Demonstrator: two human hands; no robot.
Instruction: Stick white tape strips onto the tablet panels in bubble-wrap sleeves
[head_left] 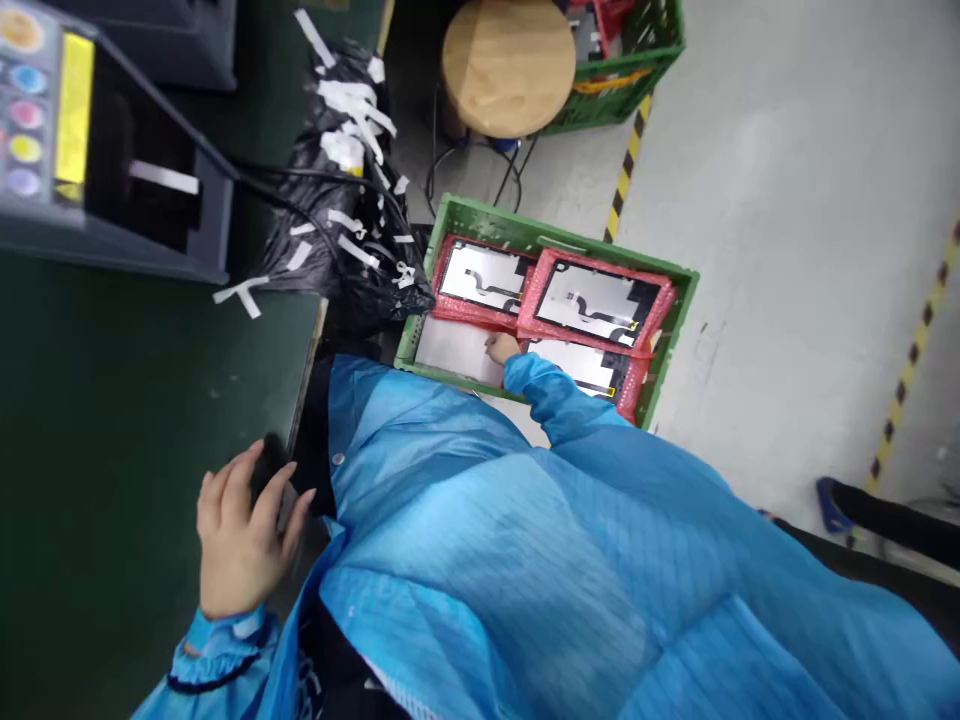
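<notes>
My left hand rests with its fingers spread at the edge of the dark green table, palm down. Down in a green crate on the floor is my right hand, its fingers curled, over a plain whitish panel. Whatever it may grip is too small to make out. Flat silver panels with black edges lie in pink bubble wrap in the same crate, one at upper left, one at upper right and one at lower right.
A black plastic bag with white tape strips hangs at the table's edge. Beyond the crate stand a round wooden stool and another green crate. A grey machine sits on the table. Another person's foot is at the right.
</notes>
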